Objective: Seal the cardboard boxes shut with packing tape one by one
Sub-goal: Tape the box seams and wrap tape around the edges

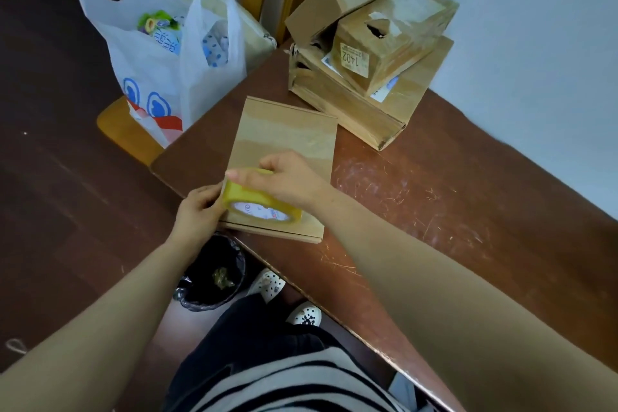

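Observation:
A flat cardboard box (284, 137) lies closed on the brown table (434, 197), near its left corner. On the box's near end sits a yellow roll of packing tape (257, 204). My right hand (287, 177) grips the roll from above, thumb and fingers curled over its rim. At the roll's left side my left hand (200, 207) pinches the tape, by the box's near left edge. Whether a strip is pulled free is hidden by the fingers.
A stack of worn cardboard boxes (371, 53) stands at the table's far end by the wall. A white plastic bag (157, 53) sits on a wooden chair (123, 130) to the left. A black-lined bin (210, 274) is on the floor below.

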The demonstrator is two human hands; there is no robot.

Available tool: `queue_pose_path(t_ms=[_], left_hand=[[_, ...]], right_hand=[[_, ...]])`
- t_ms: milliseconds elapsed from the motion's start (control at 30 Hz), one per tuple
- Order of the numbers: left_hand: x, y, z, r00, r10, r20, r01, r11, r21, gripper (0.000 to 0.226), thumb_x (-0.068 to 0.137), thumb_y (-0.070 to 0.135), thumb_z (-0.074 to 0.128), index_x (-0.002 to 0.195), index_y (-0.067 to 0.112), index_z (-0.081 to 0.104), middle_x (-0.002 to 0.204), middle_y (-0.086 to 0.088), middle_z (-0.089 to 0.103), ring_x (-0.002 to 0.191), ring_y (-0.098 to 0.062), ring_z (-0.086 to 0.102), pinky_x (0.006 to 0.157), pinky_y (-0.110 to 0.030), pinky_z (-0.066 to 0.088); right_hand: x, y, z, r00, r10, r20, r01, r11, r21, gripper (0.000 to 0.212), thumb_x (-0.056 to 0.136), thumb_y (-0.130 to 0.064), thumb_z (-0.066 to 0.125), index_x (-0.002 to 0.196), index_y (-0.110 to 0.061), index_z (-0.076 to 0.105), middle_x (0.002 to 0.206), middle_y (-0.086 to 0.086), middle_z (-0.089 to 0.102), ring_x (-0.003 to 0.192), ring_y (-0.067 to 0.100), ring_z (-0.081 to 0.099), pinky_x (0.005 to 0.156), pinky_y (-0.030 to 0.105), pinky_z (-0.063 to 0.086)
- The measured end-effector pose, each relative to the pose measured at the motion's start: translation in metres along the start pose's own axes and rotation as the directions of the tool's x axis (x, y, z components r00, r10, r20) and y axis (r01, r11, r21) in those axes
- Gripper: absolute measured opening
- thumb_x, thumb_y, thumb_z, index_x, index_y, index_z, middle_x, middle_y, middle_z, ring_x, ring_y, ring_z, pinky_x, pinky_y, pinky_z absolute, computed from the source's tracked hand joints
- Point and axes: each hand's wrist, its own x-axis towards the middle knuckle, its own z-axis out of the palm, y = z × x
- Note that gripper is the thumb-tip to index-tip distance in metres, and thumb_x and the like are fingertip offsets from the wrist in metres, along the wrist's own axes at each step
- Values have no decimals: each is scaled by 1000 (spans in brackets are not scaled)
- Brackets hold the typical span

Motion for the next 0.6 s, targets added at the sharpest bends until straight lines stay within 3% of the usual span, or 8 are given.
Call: queue_pose_path(t_ms=[133, 200, 333, 433, 533, 600], left_hand=[[2, -4, 3, 995, 75, -62, -74, 997, 13, 49, 89, 7, 64, 136, 7, 51, 132, -16, 52, 124, -27, 51, 109, -44, 38], [2, -4, 5, 989, 117, -90, -117, 993, 16, 50, 89, 11, 65, 136, 8, 51, 132, -14, 52, 124, -25, 50, 109, -37, 37], [2, -6, 8, 977, 188, -99, -177, 978, 109, 48, 90, 20, 65, 136, 14, 53, 134, -10, 50, 127, -23, 45, 106, -29, 32], [1, -6, 10, 979, 183, -94, -174, 980, 96, 51, 89, 22, 67, 137, 17, 52, 136, -8, 48, 129, -22, 42, 107, -29, 31], [2, -5, 9, 979, 179, -102, -169, 981, 98, 54, 87, 24, 69, 138, 16, 50, 137, -8, 46, 130, -22, 40, 107, -28, 30], [2, -5, 8, 980, 170, -104, -162, 984, 80, 55, 87, 24, 68, 138, 16, 50, 137, -8, 46, 129, -22, 41, 109, -33, 32]], right_hand=[[-3, 7, -9, 994, 44, 103, -52, 996, 75, 43, 88, -42, 65, 65, -7, 56, 43, 1, 51, 36, 10, 49, 42, 17, 40], [-4, 8, -15, 998, 30, 53, -22, 990, -136, 48, 88, -49, 61, 66, -6, 56, 45, 4, 49, 40, 14, 49, 49, 25, 41], [-21, 18, -50, 997, 72, -30, -76, 815, -574, 57, 89, -57, 51, 52, -15, 41, 40, -5, 45, 49, 13, 49, 50, 27, 31], [-33, 27, -61, 986, 145, -80, -160, 704, -692, 58, 89, -62, 45, 57, -14, 46, 53, -4, 57, 67, 18, 59, 53, 26, 33], [-32, 31, -59, 974, 183, -129, -209, 537, -817, 61, 85, -72, 42, 61, -16, 47, 62, -4, 54, 64, 17, 53, 51, 26, 27], [-31, 37, -64, 954, 265, -141, -265, 526, -808, 67, 78, -81, 41, 58, -17, 49, 54, -6, 58, 62, 13, 56, 52, 26, 28]])
